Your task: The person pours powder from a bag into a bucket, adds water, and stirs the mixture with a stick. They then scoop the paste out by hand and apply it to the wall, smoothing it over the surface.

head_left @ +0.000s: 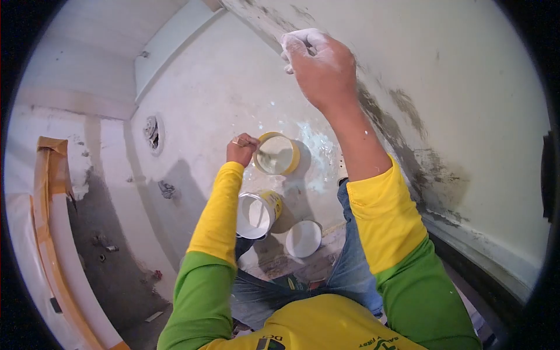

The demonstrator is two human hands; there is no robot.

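My left hand (242,150) is closed at the left rim of a yellow tub (296,158) holding a pale, wet-looking mix. A greyish shape reaches from that hand into the mix; what it is I cannot make out. Raised high beside the right-hand wall, my right hand (321,67) has curled fingers coated in white powder. Whatever it may hold is hidden. Below the tub, a white bucket (240,219) with a yellow label leans open, white material inside. A round white lid (304,238) lies beside it.
Dark patches mark the wall (431,169) at right. Pale splashes (315,154) spot the floor around the tub. Crumpled grey material fills a round opening (153,135) at left. An orange-taped edge (46,233) stands at far left, near pipe fittings (111,248).
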